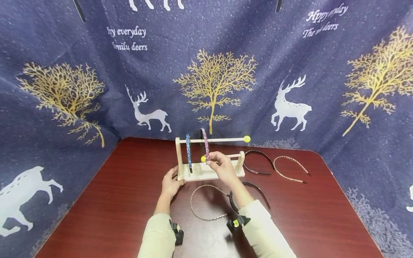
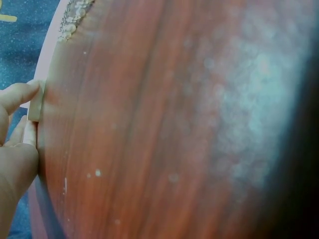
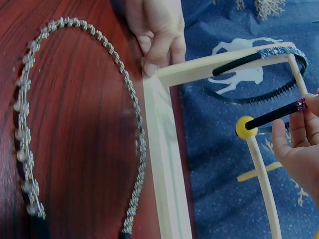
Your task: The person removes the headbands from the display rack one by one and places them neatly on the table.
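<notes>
A pale wooden headband stand (image 1: pixel 204 175) sits on the table, with an upper and a lower rod. My left hand (image 1: pixel 171 183) grips the left end of its base, thumb and fingers around the corner in the left wrist view. A blue glitter headband (image 1: pixel 189 152) hangs on the upper rod near the left post. To its right, a pink glitter headband (image 1: pixel 205 143) is looped over the same rod. My right hand (image 1: pixel 222 167) pinches its near arm; the black tip (image 3: pixel 271 116) shows beside the lower rod's yellow ball (image 3: pixel 246 127) in the right wrist view.
A beaded headband (image 1: pixel 191 204) lies in front of the stand, touching a black headband (image 1: pixel 260 192) under my right forearm. Right of the stand lie a dark headband (image 1: pixel 262 154) and a braided beige one (image 1: pixel 292 158). Another yellow ball (image 1: pixel 247 139) caps the upper rod.
</notes>
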`<state>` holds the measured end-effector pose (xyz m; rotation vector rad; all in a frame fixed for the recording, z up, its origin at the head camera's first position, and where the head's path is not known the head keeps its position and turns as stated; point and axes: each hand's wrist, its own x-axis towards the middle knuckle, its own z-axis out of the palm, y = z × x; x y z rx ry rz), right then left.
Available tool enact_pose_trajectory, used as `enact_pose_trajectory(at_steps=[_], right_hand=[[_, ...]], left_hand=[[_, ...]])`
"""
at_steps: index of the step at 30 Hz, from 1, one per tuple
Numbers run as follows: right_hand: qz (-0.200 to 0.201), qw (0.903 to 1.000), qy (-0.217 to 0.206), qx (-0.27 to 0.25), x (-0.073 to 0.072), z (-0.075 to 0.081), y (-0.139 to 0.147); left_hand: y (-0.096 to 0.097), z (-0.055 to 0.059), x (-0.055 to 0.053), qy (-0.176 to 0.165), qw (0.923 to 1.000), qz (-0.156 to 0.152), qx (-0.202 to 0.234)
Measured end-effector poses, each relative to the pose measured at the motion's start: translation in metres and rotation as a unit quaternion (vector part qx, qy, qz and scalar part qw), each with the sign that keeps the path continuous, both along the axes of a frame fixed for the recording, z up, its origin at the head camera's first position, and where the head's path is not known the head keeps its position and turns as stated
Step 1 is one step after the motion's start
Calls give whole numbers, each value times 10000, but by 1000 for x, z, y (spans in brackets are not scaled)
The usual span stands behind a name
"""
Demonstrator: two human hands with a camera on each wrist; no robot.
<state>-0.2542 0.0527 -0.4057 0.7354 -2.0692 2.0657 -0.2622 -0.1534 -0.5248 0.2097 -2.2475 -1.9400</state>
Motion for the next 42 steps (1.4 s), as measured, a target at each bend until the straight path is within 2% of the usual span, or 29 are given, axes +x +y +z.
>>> enact_pose_trajectory(at_steps=[10,17,23,34,42], right_hand=[[-173,9993,101,-303,-6,0,18],[-202,9989,-7,-426,-17,-11,33],[-321,9985,249,-377,-21,-16,47],[-489,9983,224,-237,-19,-12,67],[-500,9970,408,-421,-21,-12,83]], left_hand=[[0,0,1,69,10000,37,22],[0,0,1,72,10000,19,4],[1,1,1,93,9999,52,-64],[0,-1,1,60,10000,23,32],[1,1,1,17,9999,98,-120]])
